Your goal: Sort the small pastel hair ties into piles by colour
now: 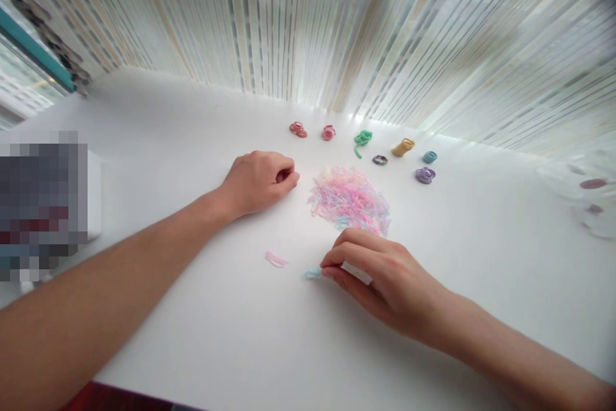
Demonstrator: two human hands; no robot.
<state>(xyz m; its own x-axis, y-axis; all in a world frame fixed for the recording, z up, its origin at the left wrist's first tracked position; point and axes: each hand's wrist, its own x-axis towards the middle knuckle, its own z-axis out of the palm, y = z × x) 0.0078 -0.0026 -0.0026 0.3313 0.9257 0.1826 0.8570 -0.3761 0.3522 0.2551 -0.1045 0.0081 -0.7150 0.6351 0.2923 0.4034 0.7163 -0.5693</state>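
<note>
The right hand's [395, 270] grip is pinched narrow, the left hand's [257, 183] curled closed, any contents hidden. On the smooth white surface [216, 321], brushing knuckles could scatter the loose pastel strand pile [349, 199] just beyond; slack fingertips could drop the thin pale-blue strands [312, 274] they hold.

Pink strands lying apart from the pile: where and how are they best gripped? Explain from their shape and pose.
Probably pinch the pink strands across their middle, coming from above and the left. They lie thin and flat on the table, leaving little to get under; the right hand, pinching the blue strands, crowds their right side.
</note>
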